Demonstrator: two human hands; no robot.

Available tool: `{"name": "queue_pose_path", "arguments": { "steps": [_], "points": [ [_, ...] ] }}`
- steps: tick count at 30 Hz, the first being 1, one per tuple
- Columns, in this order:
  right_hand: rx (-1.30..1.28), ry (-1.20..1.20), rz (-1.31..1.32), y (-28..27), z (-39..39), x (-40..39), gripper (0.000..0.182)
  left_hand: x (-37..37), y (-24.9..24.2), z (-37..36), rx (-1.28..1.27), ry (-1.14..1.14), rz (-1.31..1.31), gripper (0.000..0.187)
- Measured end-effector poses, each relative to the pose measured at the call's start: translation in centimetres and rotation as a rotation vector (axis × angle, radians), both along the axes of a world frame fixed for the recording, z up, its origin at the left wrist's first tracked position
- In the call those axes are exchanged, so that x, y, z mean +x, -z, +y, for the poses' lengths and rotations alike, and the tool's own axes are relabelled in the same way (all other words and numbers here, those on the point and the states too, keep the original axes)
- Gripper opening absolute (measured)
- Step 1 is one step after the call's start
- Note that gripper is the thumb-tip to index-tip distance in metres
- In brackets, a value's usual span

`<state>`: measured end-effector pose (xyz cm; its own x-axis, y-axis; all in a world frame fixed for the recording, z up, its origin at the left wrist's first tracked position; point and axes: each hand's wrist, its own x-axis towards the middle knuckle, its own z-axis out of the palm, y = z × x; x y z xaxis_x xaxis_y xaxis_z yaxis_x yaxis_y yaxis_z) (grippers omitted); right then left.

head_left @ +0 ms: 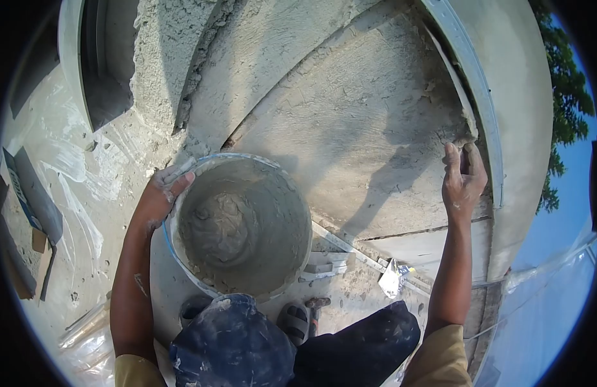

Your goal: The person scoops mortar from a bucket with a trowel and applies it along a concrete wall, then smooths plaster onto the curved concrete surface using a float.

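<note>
My left hand is closed over the rim of a round bucket, with the thumb lying on the edge. Grey wet mortar coats the inside and is heaped at the bottom. Higher up on the right, my right hand is raised against the plastered wall, fingers curled and tips together. The fingertips meet a small grey lump at the lower end of a pale strip along the wall's edge. Whether they hold the lump, the strip or something else cannot be made out.
A curved metal edge borders the wall on the right. Below the bucket are my knee, a sandalled foot and a hammer-like tool. Torn cardboard lies left on the splattered floor, above clear plastic sheeting.
</note>
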<state>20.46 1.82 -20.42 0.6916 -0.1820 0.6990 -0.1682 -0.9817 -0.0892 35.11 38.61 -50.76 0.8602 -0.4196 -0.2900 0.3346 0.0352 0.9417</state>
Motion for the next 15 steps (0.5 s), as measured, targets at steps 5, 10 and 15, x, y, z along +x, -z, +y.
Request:
{"name": "queue_pose_path", "arguments": {
  "steps": [5,10,15],
  "points": [
    [-0.002,-0.041,-0.094,1.6,0.2,-0.2,0.014,0.0,-0.2,0.1,-0.011,0.006,0.01,0.056],
    [0.044,-0.205,-0.112,4.3,-0.4,-3.2,0.017,0.2,0.4,0.2,-0.071,0.027,0.035,0.058],
    [0.001,-0.022,0.091,1.3,1.7,1.3,0.018,0.3,1.5,0.1,-0.044,0.001,0.045,0.055]
  ]
}}
